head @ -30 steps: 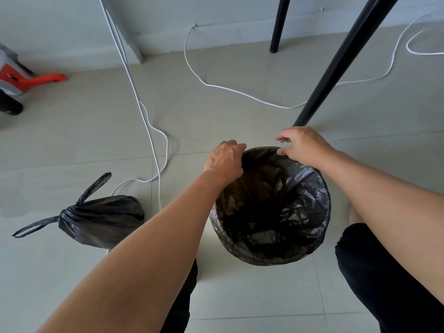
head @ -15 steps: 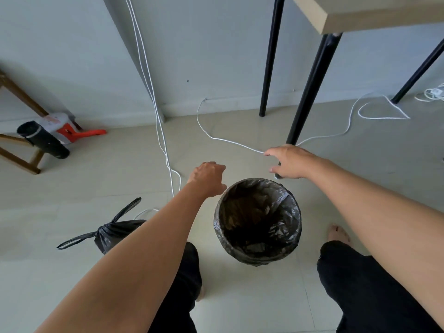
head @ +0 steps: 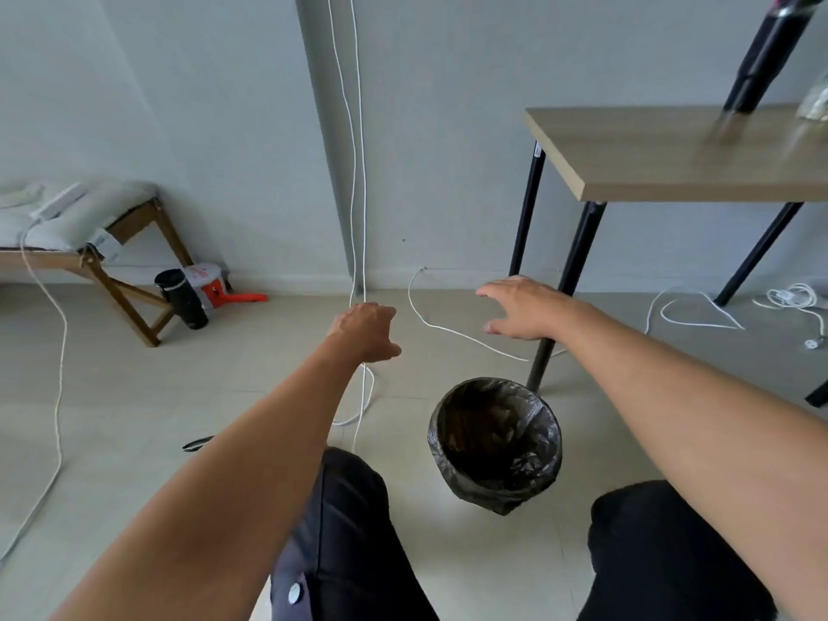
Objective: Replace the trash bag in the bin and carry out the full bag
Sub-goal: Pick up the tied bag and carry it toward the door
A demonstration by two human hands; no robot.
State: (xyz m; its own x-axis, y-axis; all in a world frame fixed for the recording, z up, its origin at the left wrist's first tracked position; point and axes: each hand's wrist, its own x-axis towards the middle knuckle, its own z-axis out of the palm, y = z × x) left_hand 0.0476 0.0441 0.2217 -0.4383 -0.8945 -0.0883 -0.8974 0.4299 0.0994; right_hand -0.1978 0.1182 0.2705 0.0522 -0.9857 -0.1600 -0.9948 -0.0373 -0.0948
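The round bin stands on the floor beside a black table leg, lined with a black trash bag whose edge is folded over the rim. My left hand hovers above and to the left of the bin, fingers loosely curled, holding nothing. My right hand is raised above the bin with fingers spread and empty. Of the tied full black bag, only a handle tip shows by my left forearm; the arm hides the remainder.
A wooden table on black legs stands at the right. White cables hang down the wall and trail over the floor. A wooden folding bench with cushions, a black cylinder and an orange-and-white item sit at the left.
Both hands let go of the bin's bag rim and rose away from it. The view lifted and pulled back, so the bin looks smaller and the full bag slid behind my left arm.
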